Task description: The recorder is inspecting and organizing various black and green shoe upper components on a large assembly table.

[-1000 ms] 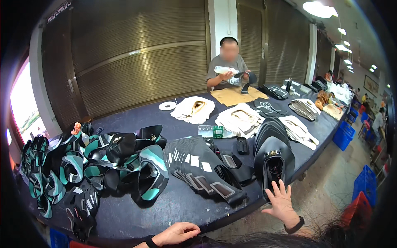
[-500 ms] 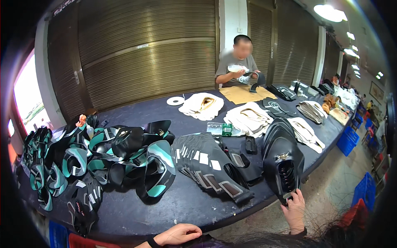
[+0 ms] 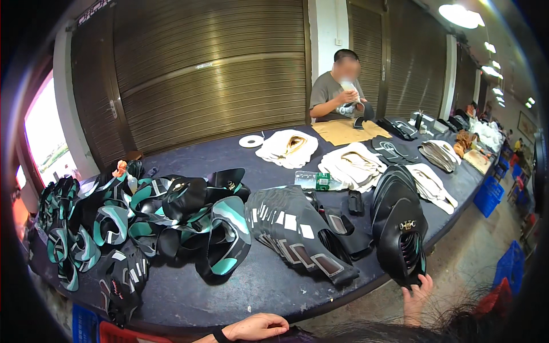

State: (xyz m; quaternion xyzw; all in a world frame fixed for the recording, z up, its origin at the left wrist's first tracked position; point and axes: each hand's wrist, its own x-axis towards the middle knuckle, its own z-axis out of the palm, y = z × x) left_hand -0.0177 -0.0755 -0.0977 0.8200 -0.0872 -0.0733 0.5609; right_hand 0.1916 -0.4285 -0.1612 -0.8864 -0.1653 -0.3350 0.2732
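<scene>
At the table's right end, my right hand (image 3: 419, 296) grips the lower tip of a black shoe upper (image 3: 398, 251). This upper lies at the front of a nested stack; a metal ornament sits above its opening and a strip of teal lining shows at its edge. My left hand (image 3: 258, 328), with a dark band on the wrist, rests by the near table edge, fingers curled together and nothing visible in them. Nearest to it on the table is a fanned stack of flat dark pieces (image 3: 297, 228) with white patches and framed windows.
Teal, grey and black uppers (image 3: 223, 240) heap on the left. Behind lie a plastic bottle (image 3: 320, 180), cream bundles (image 3: 287, 148) and a white tape roll (image 3: 251, 141). Across the table, a co-worker (image 3: 337, 91) handles a black piece over cardboard (image 3: 343, 132). Blue crates (image 3: 485, 197) stand right.
My view has shifted slightly, moving the scene rightward. The front upper has turned a little, exposing teal lining, and my right hand has moved down with it. The co-worker has raised a pale object.
</scene>
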